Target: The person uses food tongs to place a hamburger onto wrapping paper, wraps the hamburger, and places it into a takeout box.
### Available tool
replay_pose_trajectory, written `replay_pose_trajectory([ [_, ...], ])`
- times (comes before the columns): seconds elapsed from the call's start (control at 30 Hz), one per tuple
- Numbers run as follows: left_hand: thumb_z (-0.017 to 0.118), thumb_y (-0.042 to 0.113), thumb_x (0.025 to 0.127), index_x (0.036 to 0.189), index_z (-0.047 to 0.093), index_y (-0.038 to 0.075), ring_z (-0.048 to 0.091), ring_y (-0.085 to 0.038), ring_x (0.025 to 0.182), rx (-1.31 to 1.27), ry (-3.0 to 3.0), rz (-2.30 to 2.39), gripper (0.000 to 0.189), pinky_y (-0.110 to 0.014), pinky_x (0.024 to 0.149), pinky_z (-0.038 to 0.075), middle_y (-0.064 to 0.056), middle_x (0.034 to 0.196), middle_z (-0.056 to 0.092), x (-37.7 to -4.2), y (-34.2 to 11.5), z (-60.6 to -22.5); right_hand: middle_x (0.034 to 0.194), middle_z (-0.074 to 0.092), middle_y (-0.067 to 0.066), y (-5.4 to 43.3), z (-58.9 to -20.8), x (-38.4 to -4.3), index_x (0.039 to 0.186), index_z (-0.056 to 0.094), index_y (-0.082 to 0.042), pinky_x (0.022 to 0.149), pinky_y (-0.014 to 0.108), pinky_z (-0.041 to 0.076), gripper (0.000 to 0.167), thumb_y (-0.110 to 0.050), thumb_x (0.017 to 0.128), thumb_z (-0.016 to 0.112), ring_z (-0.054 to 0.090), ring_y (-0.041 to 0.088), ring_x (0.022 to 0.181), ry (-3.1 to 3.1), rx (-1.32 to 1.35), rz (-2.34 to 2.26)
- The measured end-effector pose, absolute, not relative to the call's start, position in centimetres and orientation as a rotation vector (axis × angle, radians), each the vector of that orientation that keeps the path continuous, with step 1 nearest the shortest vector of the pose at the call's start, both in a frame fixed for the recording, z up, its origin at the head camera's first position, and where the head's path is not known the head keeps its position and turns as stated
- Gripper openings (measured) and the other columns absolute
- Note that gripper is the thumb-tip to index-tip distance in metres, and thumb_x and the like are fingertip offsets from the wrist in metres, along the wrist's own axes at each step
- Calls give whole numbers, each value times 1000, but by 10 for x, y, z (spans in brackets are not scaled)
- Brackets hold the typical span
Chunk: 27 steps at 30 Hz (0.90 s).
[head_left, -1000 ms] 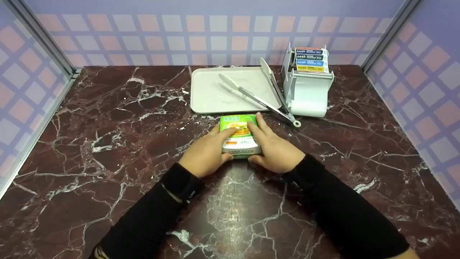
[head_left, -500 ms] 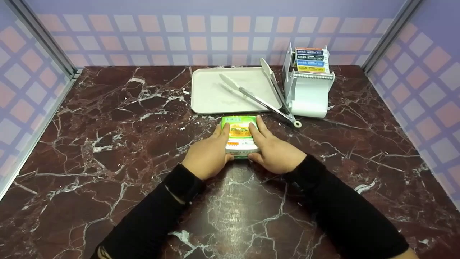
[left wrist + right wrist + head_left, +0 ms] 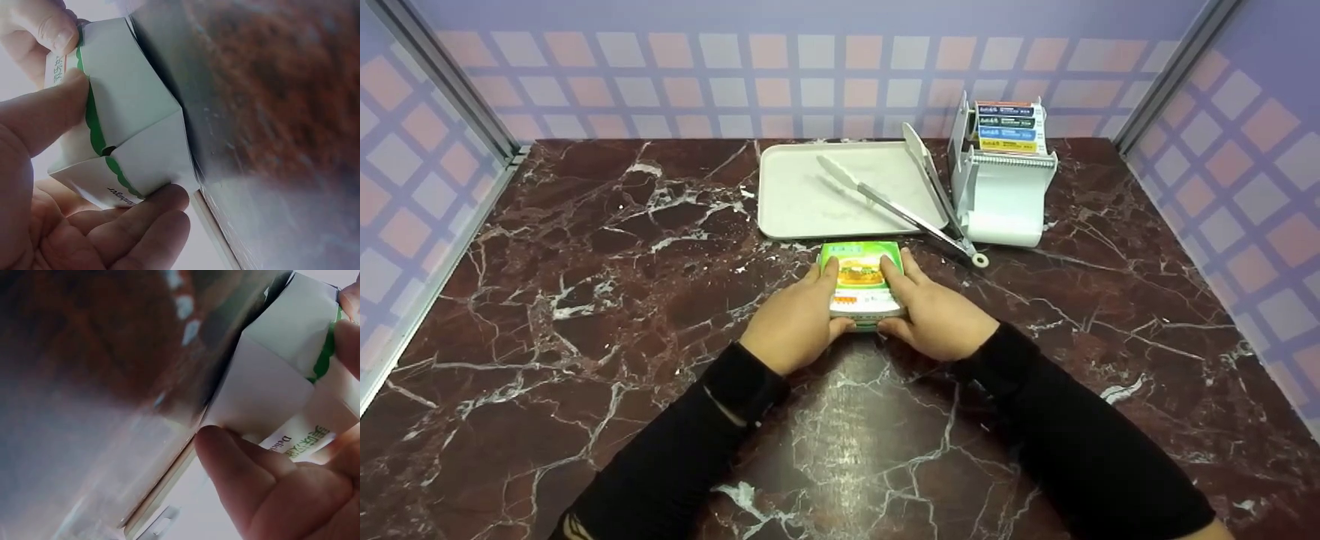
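Note:
A closed burger box (image 3: 860,281), green and white with a burger picture on its lid, sits on the marble-patterned table between both hands. My left hand (image 3: 789,324) holds its left side, thumb at the near face and index finger along the lid's edge. On the opposite side, my right hand (image 3: 943,319) grips it the same way. In the left wrist view, the white box (image 3: 129,84) shows a green scalloped edge, with fingers bent along its side. The right wrist view shows fingertips (image 3: 216,444) low against the box's side wall (image 3: 264,382).
Behind the box lies a beige tray (image 3: 795,206). Metal tongs (image 3: 896,210) with pale tips lie spread across the tray, their hinge end on the table. To the right stands a label dispenser (image 3: 1005,187) with a white roll and coloured boxes. Patterned walls enclose the table.
My left fingers have slid off the lid's picture to its left edge. The box has shifted very slightly right and nearer. My right fingers have moved down its side a little.

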<state>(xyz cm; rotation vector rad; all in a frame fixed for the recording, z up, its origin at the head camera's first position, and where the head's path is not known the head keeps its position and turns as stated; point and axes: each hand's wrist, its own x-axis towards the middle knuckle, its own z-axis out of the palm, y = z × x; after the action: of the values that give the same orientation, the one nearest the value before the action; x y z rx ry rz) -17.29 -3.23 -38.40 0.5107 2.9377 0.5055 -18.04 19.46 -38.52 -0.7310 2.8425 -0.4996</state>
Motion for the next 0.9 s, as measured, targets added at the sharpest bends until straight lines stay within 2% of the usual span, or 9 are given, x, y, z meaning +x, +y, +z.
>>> replay_pose_trajectory([
  [0.43,71,42,98,167,22,4,64,-45,129,546,2952,528,92,-53,111,53,-24,166,36,-174,-34,-384,167,16,40,192,-386,-181,167,18,-2,119,52,46,89,-36,102,68,48,51,143,2884,-722,-460],
  [0.57,71,42,99,167,21,4,66,-44,127,550,2941,540,93,-53,110,54,-24,161,46,-174,-36,-384,164,19,42,192,-386,-182,167,17,0,120,54,45,90,-36,102,69,46,52,144,2887,-740,-452],
  [0.67,71,41,99,168,18,6,64,-42,130,545,2923,561,94,-52,112,52,-22,160,48,-174,-37,-383,164,19,42,192,-386,-182,168,13,-1,122,54,41,93,-38,102,69,41,52,147,2866,-720,-465],
  [0.8,71,43,98,169,13,11,53,-40,143,518,2885,589,97,-52,121,45,-18,170,33,-174,-40,-381,168,13,38,193,-385,-183,169,6,-7,127,53,34,99,-42,102,69,33,48,154,2816,-679,-518],
  [0.9,70,48,98,170,12,15,45,-42,150,501,2848,608,98,-55,124,40,-20,173,24,-175,-43,-380,171,9,34,195,-384,-184,170,1,-13,129,52,31,101,-45,101,68,29,45,156,2783,-654,-550],
])
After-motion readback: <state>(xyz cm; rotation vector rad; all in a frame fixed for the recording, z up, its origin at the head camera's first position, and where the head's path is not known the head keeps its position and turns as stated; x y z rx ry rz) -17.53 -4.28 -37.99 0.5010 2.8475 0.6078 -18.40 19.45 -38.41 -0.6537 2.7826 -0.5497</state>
